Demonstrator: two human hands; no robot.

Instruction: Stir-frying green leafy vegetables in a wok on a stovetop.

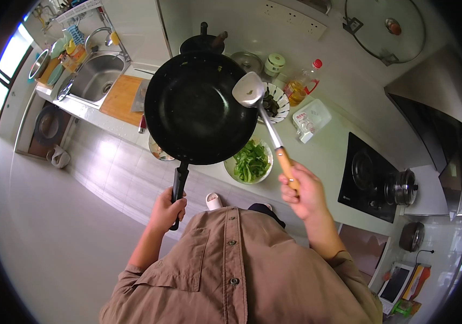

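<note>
My left hand (169, 209) grips the black handle of a wok (198, 107), holding it up before me. Its dark inside shows a few small food scraps near the far rim. In my right hand (304, 192) is the wooden handle of a metal wok spatula (269, 125). The spatula's blade overlaps the wok's right rim in view; whether they touch I cannot tell. A small green scrap sticks to the blade. Below the wok's right side stands a bowl of cut green vegetables (252, 161). Behind the spatula, a striped plate (282, 106) holds dark pieces of food.
At left are a sink (95, 79), a wooden cutting board (119, 99) and a partly hidden cleaver (139, 97). An oil bottle (301, 85) and plastic container (314, 117) stand on the counter. A cooktop (362, 178) with a glass pot (403, 187) is at right, below a range hood (433, 109).
</note>
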